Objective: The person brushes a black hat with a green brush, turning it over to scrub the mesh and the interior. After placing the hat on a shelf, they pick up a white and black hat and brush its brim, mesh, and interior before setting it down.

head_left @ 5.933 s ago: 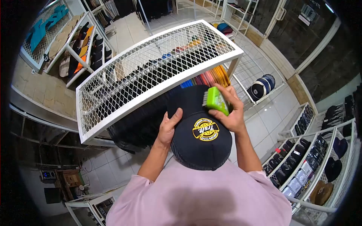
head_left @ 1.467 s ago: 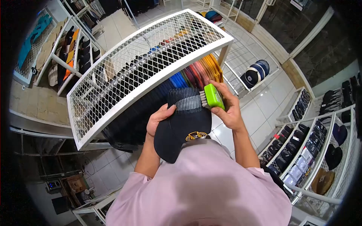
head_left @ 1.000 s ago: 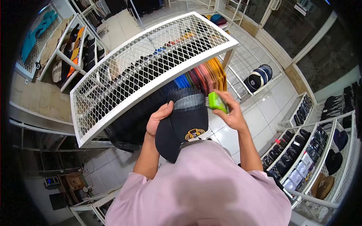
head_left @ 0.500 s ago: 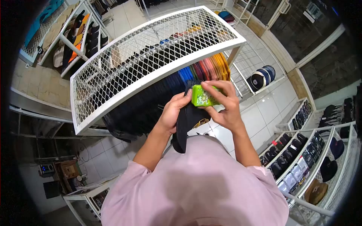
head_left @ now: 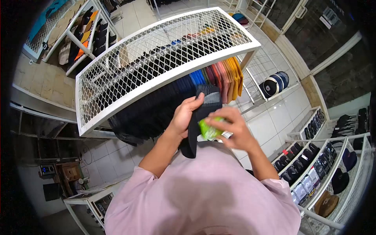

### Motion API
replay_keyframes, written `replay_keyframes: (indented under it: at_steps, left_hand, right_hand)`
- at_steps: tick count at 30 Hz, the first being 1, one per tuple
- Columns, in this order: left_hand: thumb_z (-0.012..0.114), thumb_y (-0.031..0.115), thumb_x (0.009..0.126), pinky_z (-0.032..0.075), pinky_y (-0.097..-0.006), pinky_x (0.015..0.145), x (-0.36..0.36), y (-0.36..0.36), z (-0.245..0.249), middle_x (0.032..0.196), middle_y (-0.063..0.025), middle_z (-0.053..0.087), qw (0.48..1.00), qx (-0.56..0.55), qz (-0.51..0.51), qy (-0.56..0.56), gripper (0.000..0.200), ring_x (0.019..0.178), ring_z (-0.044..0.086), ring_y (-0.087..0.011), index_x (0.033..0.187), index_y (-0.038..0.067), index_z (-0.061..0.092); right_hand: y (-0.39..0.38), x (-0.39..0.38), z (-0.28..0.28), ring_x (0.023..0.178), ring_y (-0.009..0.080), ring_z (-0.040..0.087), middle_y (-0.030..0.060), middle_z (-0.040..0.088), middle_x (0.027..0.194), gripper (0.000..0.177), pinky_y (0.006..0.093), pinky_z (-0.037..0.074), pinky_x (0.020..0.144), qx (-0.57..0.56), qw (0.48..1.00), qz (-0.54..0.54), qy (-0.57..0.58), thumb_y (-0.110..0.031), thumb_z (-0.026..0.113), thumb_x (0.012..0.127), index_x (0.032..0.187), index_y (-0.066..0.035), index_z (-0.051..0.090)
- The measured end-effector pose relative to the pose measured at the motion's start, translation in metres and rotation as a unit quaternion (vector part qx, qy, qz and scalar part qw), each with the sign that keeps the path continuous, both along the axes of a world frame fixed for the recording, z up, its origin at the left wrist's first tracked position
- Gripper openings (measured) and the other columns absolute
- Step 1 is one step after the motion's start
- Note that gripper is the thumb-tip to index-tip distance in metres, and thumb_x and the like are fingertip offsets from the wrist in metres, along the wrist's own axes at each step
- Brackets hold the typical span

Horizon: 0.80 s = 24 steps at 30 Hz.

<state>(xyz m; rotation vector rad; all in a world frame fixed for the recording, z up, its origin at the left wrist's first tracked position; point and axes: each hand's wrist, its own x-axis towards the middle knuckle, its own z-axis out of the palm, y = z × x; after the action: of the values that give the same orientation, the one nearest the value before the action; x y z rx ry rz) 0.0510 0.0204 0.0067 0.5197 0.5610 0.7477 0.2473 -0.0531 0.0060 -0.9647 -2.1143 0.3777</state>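
A black cap [head_left: 192, 133] with a grey mesh part hangs tilted in front of my chest. My left hand [head_left: 183, 117] is closed on its left edge, the thumb near the mesh. To the right, my right hand [head_left: 234, 129] grips a bright green object [head_left: 209, 130] with a pale pattern, slightly blurred, held against or just over the cap's dark side. Whether the two touch cannot be made out.
Beyond my hands stands a white mesh-topped rack [head_left: 164, 74] with dark and coloured garments [head_left: 227, 78] hanging below. Shelves [head_left: 313, 176] with caps and small packs are at the right. More shelving [head_left: 84, 43] stands at the upper left.
The green object in my right hand has moved down toward me, from the cap's top end to its lower part. The mesh part now shows. My left hand still holds the cap.
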Motion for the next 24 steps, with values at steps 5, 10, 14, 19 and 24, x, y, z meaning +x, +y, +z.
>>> replay_keyframes:
  at_steps: [5, 10, 14, 19, 24]
  left_hand:
    - [0.055, 0.028, 0.107, 0.062, -0.0317, 0.074, 0.009, -0.007, 0.004, 0.1, -0.0075, 0.072, 1.0, -0.024, -0.005, 0.0, 0.027, 0.083, 0.073, -0.0151, 0.112, 0.003, 0.064]
    - [0.052, 0.028, 0.108, 0.063, -0.0359, 0.075, 0.006, 0.004, -0.021, 0.101, -0.0108, 0.072, 0.995, -0.084, -0.028, -0.046, 0.028, 0.084, 0.074, -0.0197, 0.109, 0.003, 0.064]
    - [0.051, 0.028, 0.109, 0.062, -0.0349, 0.076, 0.012, -0.002, -0.013, 0.101, -0.0116, 0.073, 0.998, -0.068, -0.004, -0.013, 0.029, 0.084, 0.074, -0.0201, 0.11, 0.002, 0.065]
    - [0.05, 0.03, 0.108, 0.062, -0.0404, 0.085, -0.002, 0.011, -0.027, 0.106, -0.0155, 0.073, 0.997, -0.04, -0.039, -0.053, 0.037, 0.091, 0.074, -0.0262, 0.121, -0.002, 0.064]
    - [0.052, 0.03, 0.108, 0.063, -0.0376, 0.082, 0.004, 0.005, -0.02, 0.105, -0.0144, 0.074, 0.998, -0.021, -0.009, -0.05, 0.034, 0.091, 0.075, -0.0244, 0.116, 0.0, 0.065]
  right_hand:
    - [0.013, 0.001, 0.005, 0.11, 0.0292, 0.06, 0.0064, 0.066, 0.119, 0.066, 0.0433, 0.044, 0.1, 0.038, 0.991, -0.119, 0.056, -0.002, 0.079, 0.062, 0.127, -0.016, 0.073]
    - [0.003, 0.003, 0.004, 0.11, 0.028, 0.059, 0.0058, 0.066, 0.121, 0.065, 0.043, 0.044, 0.099, -0.018, 1.0, -0.01, 0.002, -0.002, 0.079, 0.066, 0.128, -0.02, 0.073]
    - [0.019, 0.002, 0.008, 0.11, 0.0281, 0.059, 0.0057, 0.066, 0.121, 0.067, 0.0438, 0.044, 0.099, 0.011, 0.992, -0.107, 0.06, -0.002, 0.078, 0.065, 0.13, -0.02, 0.072]
    - [-0.003, -0.001, 0.0, 0.111, 0.0286, 0.059, 0.0058, 0.066, 0.12, 0.069, 0.0443, 0.044, 0.101, -0.021, 0.999, 0.024, -0.012, -0.001, 0.079, 0.063, 0.129, -0.02, 0.072]
    - [0.02, -0.001, 0.007, 0.111, 0.0284, 0.06, 0.0067, 0.066, 0.121, 0.068, 0.0442, 0.043, 0.1, 0.016, 0.993, -0.098, 0.069, 0.0, 0.079, 0.062, 0.128, -0.018, 0.072]
